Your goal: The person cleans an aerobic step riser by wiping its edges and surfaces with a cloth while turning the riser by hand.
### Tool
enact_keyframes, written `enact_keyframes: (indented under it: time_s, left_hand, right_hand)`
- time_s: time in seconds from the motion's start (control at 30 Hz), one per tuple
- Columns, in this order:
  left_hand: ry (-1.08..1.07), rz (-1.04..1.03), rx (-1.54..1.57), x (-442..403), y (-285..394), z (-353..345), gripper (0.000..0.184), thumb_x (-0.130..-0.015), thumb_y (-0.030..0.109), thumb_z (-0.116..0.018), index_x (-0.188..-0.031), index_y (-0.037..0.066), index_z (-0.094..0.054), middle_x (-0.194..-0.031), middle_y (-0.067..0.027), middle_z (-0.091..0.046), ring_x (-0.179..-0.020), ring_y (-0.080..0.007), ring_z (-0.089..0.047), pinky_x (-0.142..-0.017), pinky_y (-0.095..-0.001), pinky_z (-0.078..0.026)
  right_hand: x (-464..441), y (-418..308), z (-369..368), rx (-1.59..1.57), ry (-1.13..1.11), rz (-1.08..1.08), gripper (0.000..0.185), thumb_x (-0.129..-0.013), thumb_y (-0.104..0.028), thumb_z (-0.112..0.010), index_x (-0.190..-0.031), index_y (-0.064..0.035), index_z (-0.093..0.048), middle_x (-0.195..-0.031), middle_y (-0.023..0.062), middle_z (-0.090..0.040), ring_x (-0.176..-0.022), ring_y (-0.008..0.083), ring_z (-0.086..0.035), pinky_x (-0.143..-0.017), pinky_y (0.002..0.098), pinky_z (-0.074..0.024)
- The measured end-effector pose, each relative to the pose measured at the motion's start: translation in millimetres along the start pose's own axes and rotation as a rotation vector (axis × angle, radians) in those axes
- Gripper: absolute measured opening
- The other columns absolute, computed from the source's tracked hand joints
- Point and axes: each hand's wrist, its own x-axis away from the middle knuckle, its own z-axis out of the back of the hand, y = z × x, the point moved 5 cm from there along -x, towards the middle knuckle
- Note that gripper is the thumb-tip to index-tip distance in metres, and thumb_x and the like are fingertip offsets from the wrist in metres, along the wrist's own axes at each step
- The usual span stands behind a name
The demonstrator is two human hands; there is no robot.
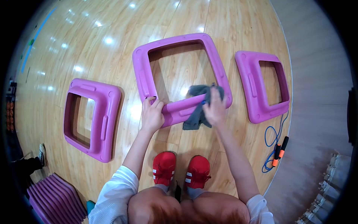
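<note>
Middle pink frame (174,112) on wood floor (227,22). Left hand (152,116) grasps it by the near-left corner. Right hand (215,109), blurred, clutches dark grey cloth (193,121) over its near-right end. Red shoes (164,166) on its near side; second frame (100,125) left, third frame (250,82) right.

Head camera: mounted above, on the wearer's side of the middle pink, square, open-centred plastic frame (143,74); faces forward and down; close range.
</note>
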Motion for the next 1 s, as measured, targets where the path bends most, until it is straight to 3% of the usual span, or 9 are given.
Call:
enact_keyframes:
  time_s: [0.17,0.3,0.43,0.5,0.57,0.63,0.77,0.87,1.0]
  left_hand:
    - [-0.014,0.034,0.01,-0.5,-0.5,-4.3,0.031,-0.061,-0.002,-0.054,-0.09,0.007,-0.063,-0.097,-0.008,-0.06,-0.106,-0.0342,-0.047,-0.093,-0.0448,-0.037]
    - [0.034,0.024,0.003,-0.7,-0.9,-1.0,0.03,-0.061,-0.002,-0.054,-0.088,0.006,-0.063,-0.1,-0.0069,-0.059,-0.106,-0.0334,-0.047,-0.093,-0.0443,-0.037]
    - [0.017,0.034,0.01,-2.4,-1.5,1.6,0.027,-0.061,-0.004,-0.053,-0.085,0.005,-0.064,-0.102,-0.0069,-0.059,-0.107,-0.033,-0.046,-0.093,-0.0435,-0.038]
    - [0.013,0.039,0.014,-3.1,-1.0,1.5,0.026,-0.062,-0.004,-0.053,-0.084,0.004,-0.064,-0.103,-0.0077,-0.058,-0.107,-0.0328,-0.046,-0.093,-0.0435,-0.038]
    - [0.008,0.04,0.023,-3.4,0.2,0.5,0.025,-0.062,-0.004,-0.053,-0.083,0.004,-0.064,-0.103,-0.0084,-0.058,-0.106,-0.0327,-0.047,-0.092,-0.0435,-0.038]
    - [0.008,0.031,0.021,-4.3,3.6,-2.2,0.032,-0.062,-0.004,-0.052,-0.091,0.003,-0.062,-0.107,-0.0118,-0.056,-0.106,-0.0352,-0.046,-0.094,-0.045,-0.038]
    - [0.099,-0.05,0.101,-13.3,31.5,-2.5,0.044,-0.066,0.002,-0.055,-0.11,0.004,-0.058,-0.119,-0.0137,-0.053,-0.114,-0.0341,-0.045,-0.099,-0.0455,-0.035]
    - [-0.146,-0.219,0.142,-13.8,53.7,-18.0,0.058,-0.072,0.011,-0.06,-0.128,0.006,-0.047,-0.134,-0.0136,-0.045,-0.127,-0.0281,-0.039,-0.105,-0.0459,-0.03]
    - [-0.217,-0.267,-0.01,-7.9,55.8,-24.1,0.059,-0.071,0.005,-0.055,-0.129,0.003,-0.045,-0.135,-0.013,-0.044,-0.124,-0.0286,-0.042,-0.102,-0.0462,-0.033]
  right_hand:
    - [9.1,-26.7,-6.2,-0.012,0.112,0.122,0.066,-0.082,-0.027,-0.055,-0.134,0.0049,-0.031,-0.138,0.0227,-0.036,-0.13,0.0346,-0.033,-0.106,0.0594,-0.0153]
    - [32.8,-87.3,-26.7,-0.16,-0.1,0.439,0.064,-0.081,-0.031,-0.056,-0.133,-0.0017,-0.036,-0.143,0.0201,-0.031,-0.132,0.0344,-0.03,-0.106,0.06,-0.0178]
    - [6.8,-33.4,-2.4,0.015,-0.143,0.143,0.067,-0.083,-0.029,-0.055,-0.138,-0.0019,-0.028,-0.139,0.0184,-0.038,-0.13,0.0265,-0.036,-0.106,0.0609,-0.0127]
    - [2.7,2.9,19.8,-0.132,0.109,0.032,0.067,-0.084,-0.027,-0.054,-0.138,-0.0014,-0.026,-0.136,0.0187,-0.041,-0.129,0.0277,-0.036,-0.106,0.0611,-0.0113]
    - [4.7,5.2,5.7,-0.077,0.017,0.003,0.067,-0.084,-0.025,-0.054,-0.139,-0.0001,-0.023,-0.137,0.0202,-0.039,-0.13,0.0305,-0.034,-0.107,0.0608,-0.0106]
    - [14.6,-18.1,-7.3,-0.141,0.216,0.064,0.068,-0.083,-0.026,-0.054,-0.138,0.0017,-0.024,-0.139,0.0223,-0.035,-0.132,0.0338,-0.031,-0.107,0.0605,-0.0115]
    - [44.2,-87.5,-30.3,-0.292,-0.102,0.316,0.066,-0.079,-0.024,-0.055,-0.134,0.0033,-0.031,-0.139,0.0239,-0.033,-0.132,0.0356,-0.03,-0.107,0.0578,-0.0154]
    - [46.6,-82.3,-39.1,-0.25,-0.194,0.315,0.061,-0.079,-0.021,-0.055,-0.133,-0.0003,-0.035,-0.138,0.0185,-0.037,-0.133,0.0265,-0.031,-0.106,0.0606,-0.015]
    - [37.4,-49.7,-19.5,-0.045,-0.188,0.415,0.053,-0.077,-0.018,-0.054,-0.129,-0.0088,-0.046,-0.138,0.009,-0.041,-0.131,0.0248,-0.034,-0.106,0.0617,-0.0155]
